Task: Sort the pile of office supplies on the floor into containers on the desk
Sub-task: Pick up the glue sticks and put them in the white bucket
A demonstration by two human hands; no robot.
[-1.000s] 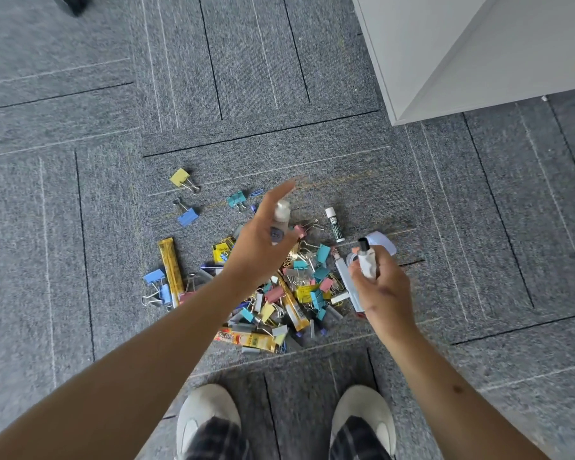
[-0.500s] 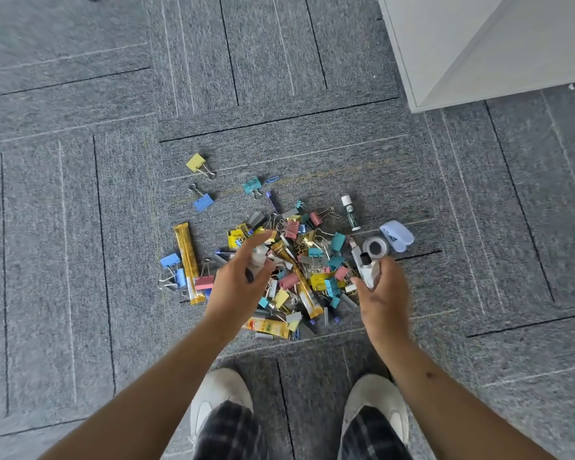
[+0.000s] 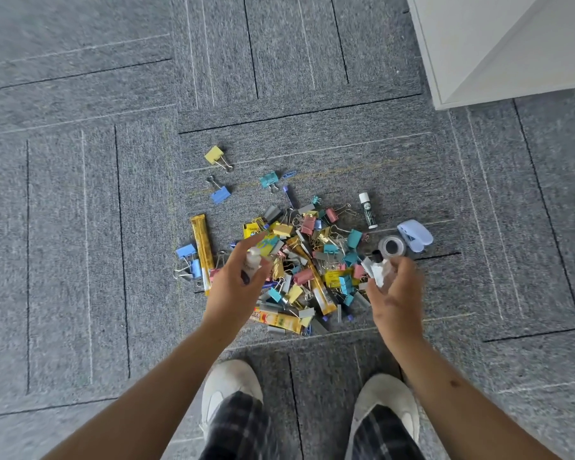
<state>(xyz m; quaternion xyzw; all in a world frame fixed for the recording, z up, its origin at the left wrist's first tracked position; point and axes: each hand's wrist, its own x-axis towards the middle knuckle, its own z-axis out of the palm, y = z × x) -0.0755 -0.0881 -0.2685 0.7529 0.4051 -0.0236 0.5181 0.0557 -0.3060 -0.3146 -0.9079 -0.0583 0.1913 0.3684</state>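
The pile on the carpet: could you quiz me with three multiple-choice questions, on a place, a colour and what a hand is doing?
1. Where is the clear roll of tape?
A. inside a box
B. right of the colourful pile, beside the pale blue plastic gadget
C. on a chair

2. The lone binder clip farthest from the person is:
A. pink
B. black
C. yellow

3. The left hand:
A. lies flat, empty
B. grips a small white bottle
C. holds scissors

Answers: B, it sits beside the gadget; C, its body is yellow; B, the bottle sits in its grip.
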